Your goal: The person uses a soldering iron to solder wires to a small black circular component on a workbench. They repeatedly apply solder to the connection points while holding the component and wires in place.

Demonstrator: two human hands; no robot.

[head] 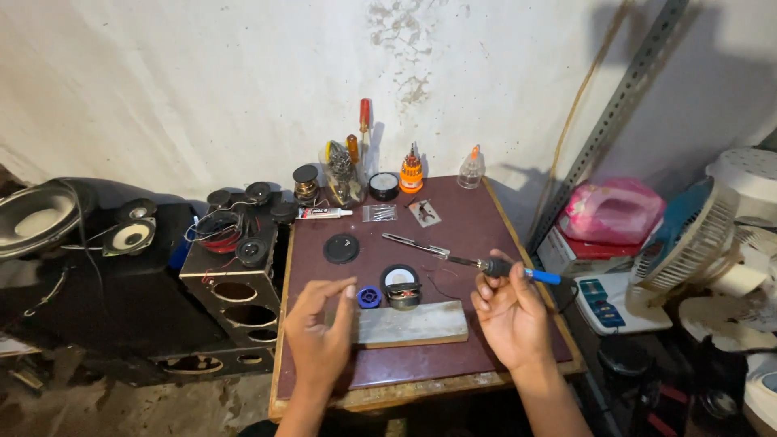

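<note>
The right hand (pixel 510 311) grips a soldering iron (pixel 494 266) by its black and blue handle, fingers curled round it, the metal tip pointing left over the maroon table (pixel 486 226). The left hand (pixel 320 332) holds nothing; its thumb and fingers are brought close, almost pinched, just beside a small blue spool (pixel 369 297). Between the 2 hands sits a small round speaker (pixel 401 286), resting at the far edge of a pale wooden block (pixel 413 324). Judgement: the iron is light and rigid, safe to hold only on the insulated handle, well back from the metal shaft. The speaker likely has a heavy magnet for its size and a fragile cone; best taken by the rim. A thin dark wire (pixel 441 287) lies near it, limp and easily snagged.
</note>
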